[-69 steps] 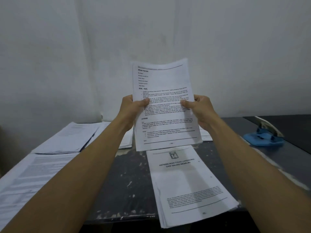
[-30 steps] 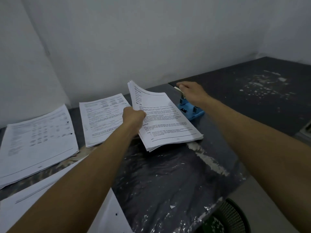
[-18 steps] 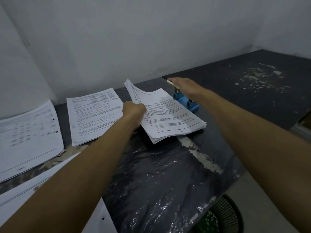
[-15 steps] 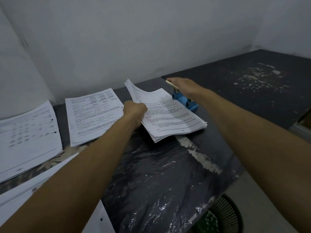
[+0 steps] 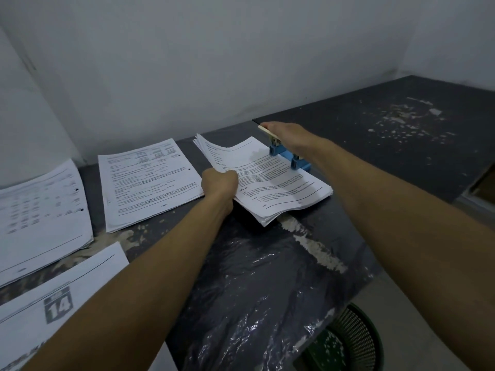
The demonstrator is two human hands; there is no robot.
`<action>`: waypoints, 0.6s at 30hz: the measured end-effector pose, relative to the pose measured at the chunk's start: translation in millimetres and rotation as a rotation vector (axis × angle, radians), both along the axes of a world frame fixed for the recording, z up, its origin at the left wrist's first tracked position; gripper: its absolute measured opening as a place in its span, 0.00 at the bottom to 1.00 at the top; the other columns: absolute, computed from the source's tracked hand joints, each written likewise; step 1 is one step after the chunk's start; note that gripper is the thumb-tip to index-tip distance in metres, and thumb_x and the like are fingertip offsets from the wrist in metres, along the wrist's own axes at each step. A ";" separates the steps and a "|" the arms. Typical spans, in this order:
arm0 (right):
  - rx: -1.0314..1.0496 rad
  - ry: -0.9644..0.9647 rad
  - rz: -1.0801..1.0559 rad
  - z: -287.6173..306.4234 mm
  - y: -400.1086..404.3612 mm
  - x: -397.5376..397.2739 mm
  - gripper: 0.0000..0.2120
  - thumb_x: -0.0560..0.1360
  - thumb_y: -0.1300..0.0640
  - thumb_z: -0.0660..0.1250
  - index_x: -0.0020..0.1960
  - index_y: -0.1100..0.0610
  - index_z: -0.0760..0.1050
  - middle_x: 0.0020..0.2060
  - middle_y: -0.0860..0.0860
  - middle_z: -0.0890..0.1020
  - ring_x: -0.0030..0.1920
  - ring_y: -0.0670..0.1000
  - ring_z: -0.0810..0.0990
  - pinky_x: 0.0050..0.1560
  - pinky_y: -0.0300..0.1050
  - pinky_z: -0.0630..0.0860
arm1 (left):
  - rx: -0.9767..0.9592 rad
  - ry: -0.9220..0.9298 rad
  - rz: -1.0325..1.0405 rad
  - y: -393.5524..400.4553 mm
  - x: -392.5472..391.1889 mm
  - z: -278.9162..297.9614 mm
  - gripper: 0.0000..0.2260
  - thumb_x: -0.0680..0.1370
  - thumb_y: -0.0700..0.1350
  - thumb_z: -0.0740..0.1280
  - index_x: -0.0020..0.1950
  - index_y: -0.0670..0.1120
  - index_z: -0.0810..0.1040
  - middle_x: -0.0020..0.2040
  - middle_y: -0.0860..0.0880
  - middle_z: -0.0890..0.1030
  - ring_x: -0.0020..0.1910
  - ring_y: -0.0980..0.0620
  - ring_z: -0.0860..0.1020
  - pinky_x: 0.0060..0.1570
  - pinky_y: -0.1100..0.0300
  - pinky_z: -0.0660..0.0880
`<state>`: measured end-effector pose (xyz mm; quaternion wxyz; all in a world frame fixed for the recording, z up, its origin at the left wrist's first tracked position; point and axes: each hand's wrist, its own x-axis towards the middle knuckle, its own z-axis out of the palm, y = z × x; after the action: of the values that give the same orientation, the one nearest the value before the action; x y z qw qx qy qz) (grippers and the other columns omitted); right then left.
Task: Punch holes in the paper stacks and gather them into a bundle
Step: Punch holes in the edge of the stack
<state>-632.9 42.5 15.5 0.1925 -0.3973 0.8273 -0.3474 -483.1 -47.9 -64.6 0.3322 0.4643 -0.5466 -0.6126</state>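
My left hand (image 5: pixel 219 183) grips the left edge of a printed paper stack (image 5: pixel 273 183) that lies on the dark table (image 5: pixel 267 277). The stack's right edge is slid into a blue hole punch (image 5: pixel 290 158). My right hand (image 5: pixel 289 132) rests palm down on the punch's pale lever. A second printed stack (image 5: pixel 150 180) with punched holes on its right edge lies to the left. A third punched stack (image 5: pixel 40 215) lies at the far left. A stack with a cover page marked 14 (image 5: pixel 59 306) lies near the front left.
A white wall rises right behind the table. A darker tabletop (image 5: pixel 401 129) with pale scuffs extends to the right. A green mesh bin (image 5: pixel 348 344) stands on the floor below the table's front right corner.
I lowered the stack from in front of me, turned right, and laid it on the table. My right hand let go of the paper and went onto the punch lever; the stack slid into the punch.
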 end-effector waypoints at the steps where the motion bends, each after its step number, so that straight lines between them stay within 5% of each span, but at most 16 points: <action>1: 0.000 -0.015 -0.012 -0.4 -0.2 0.4 0.21 0.83 0.45 0.49 0.68 0.52 0.72 0.42 0.45 0.72 0.42 0.48 0.72 0.36 0.43 0.64 | 0.001 0.011 0.005 1.7 0.1 -2.4 0.06 0.74 0.35 0.66 0.48 0.44 0.77 0.51 0.45 0.83 0.47 0.42 0.82 0.48 0.44 0.83; 5: 0.017 -0.061 -0.058 -0.8 -2.5 1.7 0.23 0.82 0.41 0.50 0.68 0.51 0.72 0.47 0.49 0.74 0.46 0.50 0.72 0.40 0.45 0.64 | 0.007 0.043 0.011 7.0 1.3 -9.1 0.10 0.74 0.34 0.66 0.39 0.49 0.75 0.44 0.50 0.82 0.46 0.43 0.82 0.48 0.44 0.83; 12: 0.048 -0.067 -0.047 -2.9 -3.5 0.7 0.24 0.81 0.39 0.50 0.69 0.49 0.70 0.59 0.52 0.73 0.53 0.53 0.73 0.49 0.53 0.66 | -0.014 0.080 0.008 9.6 3.7 -11.0 0.08 0.74 0.34 0.65 0.50 0.44 0.80 0.50 0.47 0.84 0.47 0.44 0.83 0.47 0.44 0.83; 18: 0.047 0.027 0.026 -7.3 -3.7 2.9 0.23 0.83 0.42 0.46 0.74 0.47 0.65 0.67 0.52 0.72 0.57 0.54 0.72 0.56 0.53 0.65 | -0.011 0.103 0.000 10.3 4.8 -11.3 0.08 0.75 0.35 0.65 0.48 0.46 0.79 0.50 0.47 0.84 0.47 0.44 0.83 0.46 0.45 0.83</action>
<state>-630.0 38.8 8.2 0.1952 -0.4082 0.8324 -0.3200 -478.3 -37.6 -75.9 0.3625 0.4305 -0.5321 -0.6326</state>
